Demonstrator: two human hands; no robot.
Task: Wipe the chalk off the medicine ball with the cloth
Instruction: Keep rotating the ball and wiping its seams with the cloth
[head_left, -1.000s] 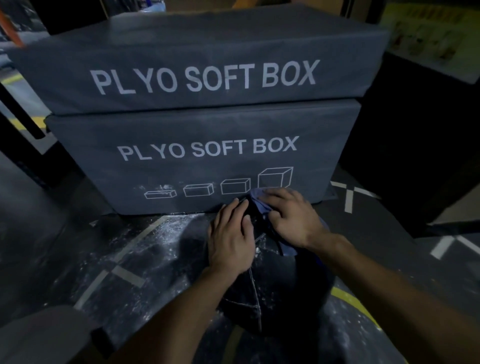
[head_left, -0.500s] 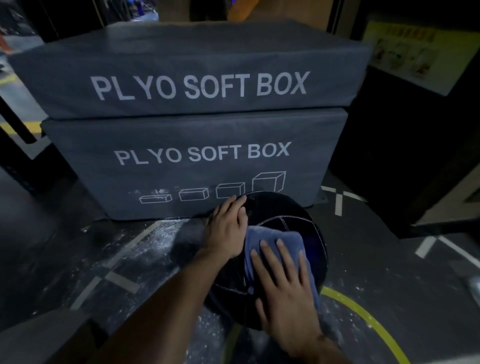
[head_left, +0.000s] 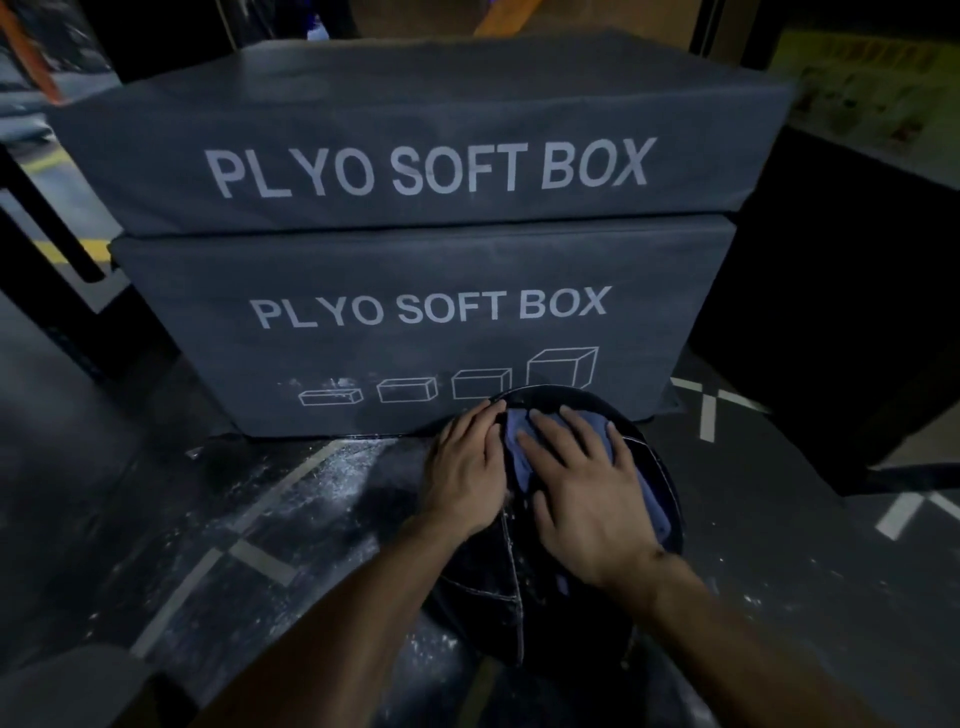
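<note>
The medicine ball (head_left: 524, 597) sits on the chalk-dusted floor (head_left: 311, 493), just in front of the lower plyo soft box (head_left: 415, 322). The left hand (head_left: 467, 467) lies flat on the ball's upper left, fingers together, bracing it. Beside it the right hand (head_left: 582, 493) presses the blue cloth (head_left: 511, 441) onto the top, fingers spread. The ball looks heavy and stitched, likely slow to roll but round enough to shift; steadying its side while rubbing with a flat palm seems best. The cloth is soft and bunches easily.
</note>
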